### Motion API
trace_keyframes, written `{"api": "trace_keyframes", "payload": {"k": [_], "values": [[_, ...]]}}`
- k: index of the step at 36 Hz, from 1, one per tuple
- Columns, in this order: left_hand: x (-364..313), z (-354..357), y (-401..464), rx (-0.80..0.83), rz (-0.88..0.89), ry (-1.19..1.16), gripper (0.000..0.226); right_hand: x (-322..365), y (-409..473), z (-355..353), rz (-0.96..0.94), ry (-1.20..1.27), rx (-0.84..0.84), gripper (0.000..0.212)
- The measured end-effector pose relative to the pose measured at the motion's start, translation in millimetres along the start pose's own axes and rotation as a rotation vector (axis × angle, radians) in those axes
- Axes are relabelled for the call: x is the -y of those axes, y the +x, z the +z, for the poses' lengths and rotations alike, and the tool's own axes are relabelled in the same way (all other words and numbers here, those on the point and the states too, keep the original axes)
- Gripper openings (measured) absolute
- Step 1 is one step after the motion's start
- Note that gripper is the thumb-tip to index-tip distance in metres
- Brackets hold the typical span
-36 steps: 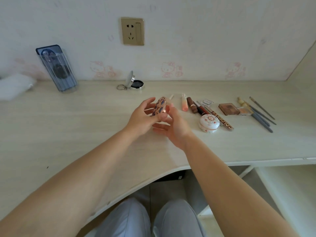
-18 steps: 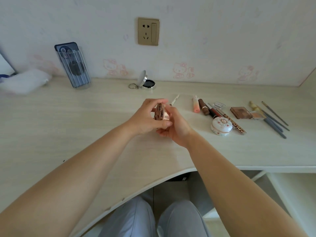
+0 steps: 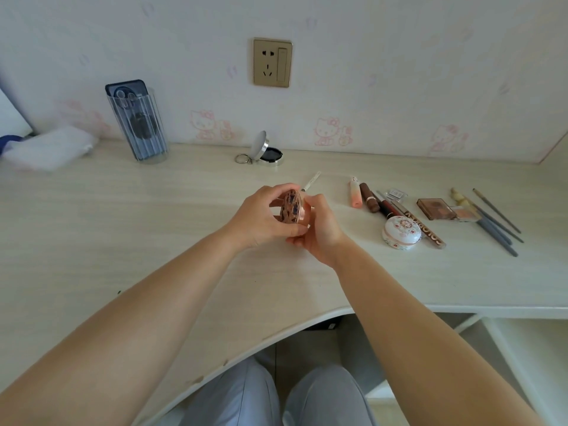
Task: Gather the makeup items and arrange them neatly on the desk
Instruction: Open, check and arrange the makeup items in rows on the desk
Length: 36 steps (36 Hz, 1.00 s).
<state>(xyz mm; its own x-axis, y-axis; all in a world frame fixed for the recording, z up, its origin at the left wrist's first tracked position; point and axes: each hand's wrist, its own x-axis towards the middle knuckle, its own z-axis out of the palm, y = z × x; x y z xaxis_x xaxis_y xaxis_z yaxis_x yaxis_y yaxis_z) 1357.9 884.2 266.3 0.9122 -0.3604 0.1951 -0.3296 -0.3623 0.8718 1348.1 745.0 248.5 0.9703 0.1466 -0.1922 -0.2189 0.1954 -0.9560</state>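
Head view. We list a compact (image 3: pixel 291 206) with a patterned lid, held on edge above the table (image 3: pixel 153 241), well left of the sorted row. The left hand (image 3: pixel 261 218) has its fingers curled over the top and thumb under it; the right hand (image 3: pixel 319 229) grips it from the right side. A second ago our left fingers were spread and the compact lay tilted between the hands; now both hands have closed round it and turned it nearly upright. We judge it is being shut or checked before joining the row.

Behind the hands: one thin white stick (image 3: pixel 311 181), loose on the table.

To the right, already in order: a pink tube (image 3: pixel 355 192), a brown lipstick (image 3: pixel 368 197), a round flowered box (image 3: pixel 401 233), an eyeshadow palette (image 3: pixel 436 208), and brushes (image 3: pixel 495 221).

At the back: an open tin (image 3: pixel 267 150) and a clear cup (image 3: pixel 140 124).
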Motion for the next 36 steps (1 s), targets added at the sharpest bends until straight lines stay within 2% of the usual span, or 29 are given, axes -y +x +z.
{"api": "trace_keyframes", "payload": {"k": [11, 16, 20, 28, 32, 36], "values": [[-1.8, -9.1, 4.4, 0.076, -0.034, 0.038, 0.065, 3.4, 1.7, 4.4, 0.02, -0.031, -0.015, 0.059], [-5.2, -16.5, 4.2, 0.051, -0.073, -0.035, 0.074, 6.6, 0.8, 2.1, 0.032, 0.132, -0.026, 0.039], [-6.2, -18.6, 4.2, 0.047, -0.072, -0.056, 0.065, 7.1, -0.8, 2.4, 0.08, 0.187, 0.019, 0.04], [2.9, -22.5, 6.4, -0.009, -0.11, -0.179, 0.061, 6.8, 1.5, -0.6, 0.113, 0.339, 0.065, 0.041], [7.9, -26.6, 9.3, -0.035, -0.116, -0.157, 0.057, 7.0, 5.4, 2.1, 0.148, 0.275, 0.048, 0.043], [16.7, -35.5, 13.1, -0.085, -0.112, -0.086, 0.059, 7.5, 15.5, 7.8, 0.126, 0.122, -0.089, 0.036]]}}
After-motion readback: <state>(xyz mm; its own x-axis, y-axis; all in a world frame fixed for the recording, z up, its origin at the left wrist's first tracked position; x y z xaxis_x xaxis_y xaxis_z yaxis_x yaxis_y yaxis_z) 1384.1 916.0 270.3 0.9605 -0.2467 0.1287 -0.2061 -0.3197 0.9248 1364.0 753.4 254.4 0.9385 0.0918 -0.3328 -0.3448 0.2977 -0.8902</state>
